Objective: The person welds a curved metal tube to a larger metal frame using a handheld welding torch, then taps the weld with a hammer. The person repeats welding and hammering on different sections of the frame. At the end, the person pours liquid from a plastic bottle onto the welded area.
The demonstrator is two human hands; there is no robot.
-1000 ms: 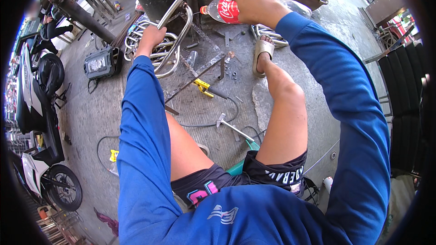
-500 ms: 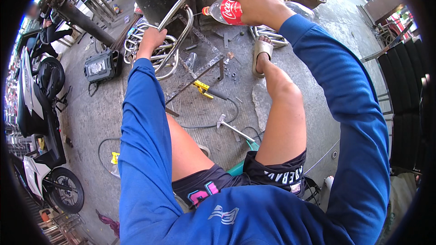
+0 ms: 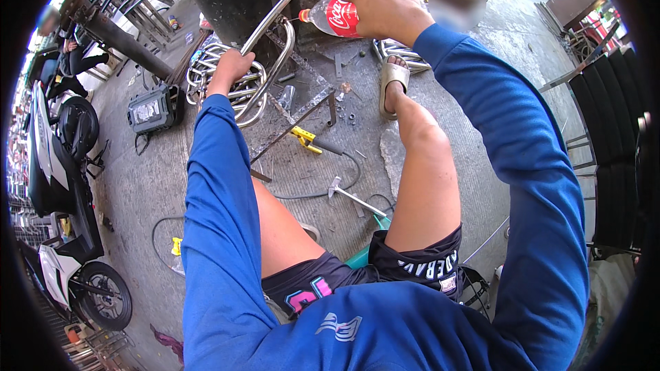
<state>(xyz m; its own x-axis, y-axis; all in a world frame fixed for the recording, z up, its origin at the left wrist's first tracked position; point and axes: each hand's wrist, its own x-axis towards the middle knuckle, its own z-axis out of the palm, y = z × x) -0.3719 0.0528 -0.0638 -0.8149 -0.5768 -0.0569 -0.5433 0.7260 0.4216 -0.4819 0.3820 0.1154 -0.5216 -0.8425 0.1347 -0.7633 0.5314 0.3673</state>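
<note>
My right hand [image 3: 392, 10] is wrapped round a clear plastic bottle [image 3: 320, 16] with a red label. The bottle lies on its side in the air, and its red cap with a thin spout points left at the bent end of a shiny metal tube frame [image 3: 287, 45]. My left hand [image 3: 232, 67] is closed round a tube of that frame, which is made of several curved, polished pipes. Beneath the frame stands a rusty angle-iron support [image 3: 295, 113]. A yellow welding electrode holder [image 3: 306, 139] with a black cable lies on the floor between my legs.
A chipping hammer [image 3: 350, 196] lies near my right knee. Left of the frame sits a dark grey machine case [image 3: 155, 108]. White-and-black motorbikes [image 3: 69, 247] line the left side, where a person [image 3: 72, 55] sits. Stacked black chairs [image 3: 608, 151] stand at right. A dark post rises ahead.
The bottle and my right hand have shifted slightly left in the picture. My left hand still grips the tube frame, which has hardly moved.
</note>
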